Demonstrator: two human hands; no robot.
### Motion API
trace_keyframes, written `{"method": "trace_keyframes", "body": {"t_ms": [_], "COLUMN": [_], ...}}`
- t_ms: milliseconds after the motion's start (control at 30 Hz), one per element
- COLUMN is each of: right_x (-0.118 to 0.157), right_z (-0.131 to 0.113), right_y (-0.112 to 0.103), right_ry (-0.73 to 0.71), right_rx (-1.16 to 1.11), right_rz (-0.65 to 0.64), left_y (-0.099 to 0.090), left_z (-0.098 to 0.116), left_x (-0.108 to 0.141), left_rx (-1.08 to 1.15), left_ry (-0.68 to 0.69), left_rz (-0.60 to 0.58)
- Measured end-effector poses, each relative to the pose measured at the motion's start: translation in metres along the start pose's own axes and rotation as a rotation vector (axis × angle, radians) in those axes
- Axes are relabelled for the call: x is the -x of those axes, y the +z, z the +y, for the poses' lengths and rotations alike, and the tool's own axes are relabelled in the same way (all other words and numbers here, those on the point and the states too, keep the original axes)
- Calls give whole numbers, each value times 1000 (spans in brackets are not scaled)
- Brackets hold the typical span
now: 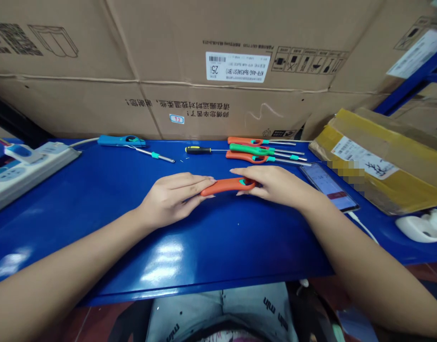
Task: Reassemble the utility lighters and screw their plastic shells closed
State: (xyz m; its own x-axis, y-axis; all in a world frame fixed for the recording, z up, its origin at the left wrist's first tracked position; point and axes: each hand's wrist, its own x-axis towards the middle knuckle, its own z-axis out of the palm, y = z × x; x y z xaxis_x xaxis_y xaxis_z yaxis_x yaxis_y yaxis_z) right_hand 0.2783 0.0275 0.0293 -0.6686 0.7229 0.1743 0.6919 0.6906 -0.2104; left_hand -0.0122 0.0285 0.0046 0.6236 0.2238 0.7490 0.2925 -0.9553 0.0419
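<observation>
The left hand (172, 197) has its grip closed on the plain end of an orange lighter handle (223, 185), thumb below and fingers above. The right hand (271, 184) grasps the other end, its grip part open around the trigger loop. The handle is held over the middle of the blue bench (204, 247), its long axis running left to right, with the trigger end pointing right and slightly raised.
</observation>
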Motion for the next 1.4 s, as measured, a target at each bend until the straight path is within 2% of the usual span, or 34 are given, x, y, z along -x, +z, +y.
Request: {"method": "trace_keyframes", "body": {"t_ms": [200,433,633,800,900,967,1033,1100,1167,1267,1400], "right_x": [2,2,-1,-2,-1,-1,-1,-2,-4,-5,-4], "right_z": [8,10,0,-2,0,0,-1,-2,-2,-1,0], "right_y": [9,14,16,17,17,17,18,17,16,15,14], "right_ry": [-55,-153,-118,-59,-12,-11,-26,-31,-27,-16,-75], "right_rx": [4,5,8,-18,-1,-11,-53,-100,-119,-97,-105], "right_rz": [125,251,187,120,100,93,97,85,64,63,153], "left_y": [-5,-5,9,11,11,13,16,18,19,16,9], "left_z": [3,12,13,13,16,16,14,10,7,7,15], "left_x": [0,-3,-1,-2,-5,-6,-5,-3,-1,-1,-5], "left_rx": [30,31,165,371,570,670,690,660,604,479,344], "left_ry": [87,-47,-381,-591,-773,-904,-988,-991,-939,-800,-653], "left_rz": [22,45,-31,-111,-168,-155,-82,3,43,35,37]}}
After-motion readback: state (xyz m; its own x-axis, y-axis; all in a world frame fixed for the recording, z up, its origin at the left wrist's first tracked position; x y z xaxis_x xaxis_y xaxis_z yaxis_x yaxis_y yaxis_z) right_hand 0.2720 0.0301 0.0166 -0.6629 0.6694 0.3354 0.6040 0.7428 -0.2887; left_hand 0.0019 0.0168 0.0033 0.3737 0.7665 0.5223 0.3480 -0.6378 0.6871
